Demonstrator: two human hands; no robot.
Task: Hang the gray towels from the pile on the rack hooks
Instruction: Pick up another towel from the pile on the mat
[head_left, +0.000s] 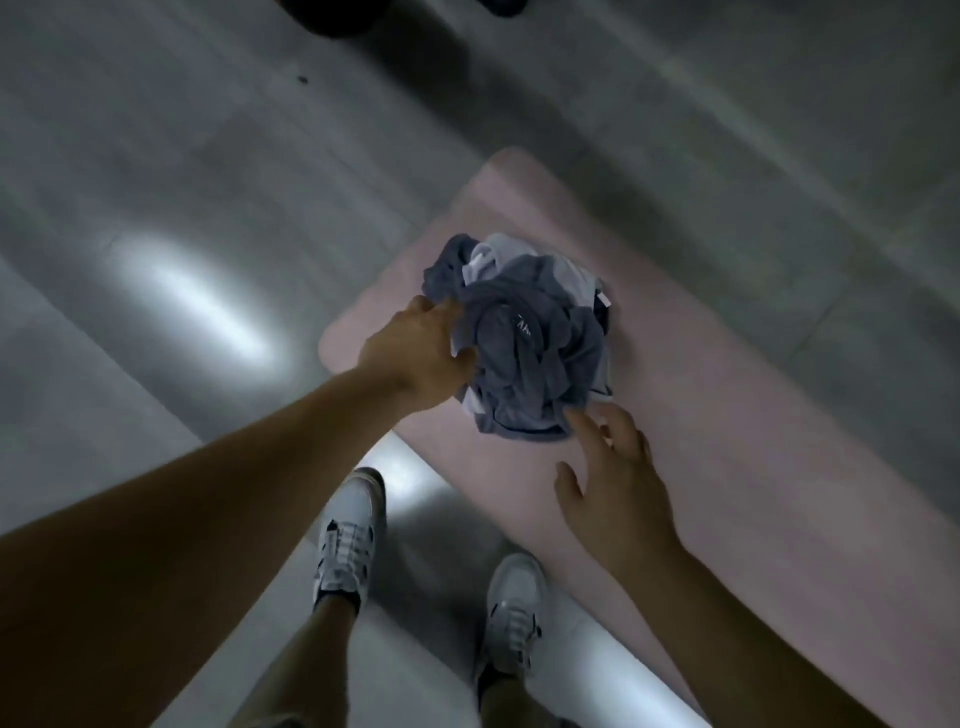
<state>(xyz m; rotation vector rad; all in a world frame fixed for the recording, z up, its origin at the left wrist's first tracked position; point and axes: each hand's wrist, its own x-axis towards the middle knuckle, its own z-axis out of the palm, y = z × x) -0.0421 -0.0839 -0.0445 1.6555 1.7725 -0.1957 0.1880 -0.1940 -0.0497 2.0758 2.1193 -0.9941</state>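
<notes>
the pile of gray towels (524, 338) sits near the end of a pink mat (727, 426), with open gray floor (197, 197) to its left. my left hand (415, 353) grips its left side. my right hand (618, 483) hovers spread-fingered at its near edge. the folds are crumpled, dark and pale gray.

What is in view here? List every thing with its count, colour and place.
towel pile: one heap, number of towels unclear, dark and light gray, on the mat
mat: one, pink, on the floor, running toward lower right
floor: glossy gray tiles, all around
dark shapes: two, black, top edge, too cropped to identify
shoes: two, white with dark trim, bottom centre
left hand: one, grips the pile's left side
right hand: one, fingers spread, fingertips at the pile's lower right edge
</notes>
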